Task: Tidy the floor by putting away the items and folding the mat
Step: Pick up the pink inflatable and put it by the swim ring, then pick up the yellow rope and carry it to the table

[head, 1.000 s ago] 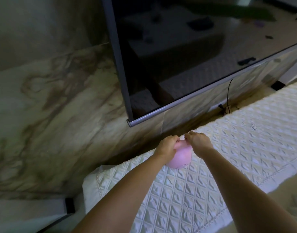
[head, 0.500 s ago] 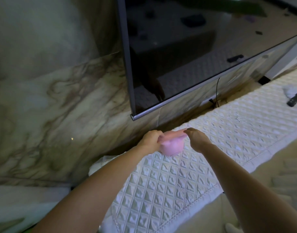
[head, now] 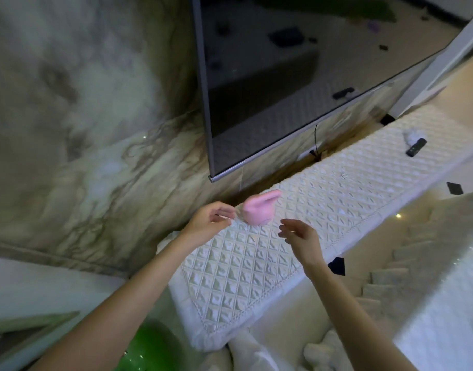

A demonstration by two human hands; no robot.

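1. Pink rabbit-eared toy (head: 258, 210) sits on the white quilted cover (head: 246, 271), close under the TV's (head: 283, 84) lower corner.
2. Left hand (head: 209, 222): fingers loosely spread, holding nothing, just beside the toy.
3. Right hand (head: 301, 238): fingers relaxed, apart from the toy.
4. Black remote (head: 416, 147) far along the cover.

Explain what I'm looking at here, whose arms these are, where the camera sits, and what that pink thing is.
This is no machine: a person wears a camera on the head, looking forward and down at their own bare arms. The left hand and right hand are both open and hold nothing. Between them a pink toy with rabbit ears sits on a white quilted cover. Farther along lie a dark remote and a white fluffy thing. Above hangs a television on a marble wall.
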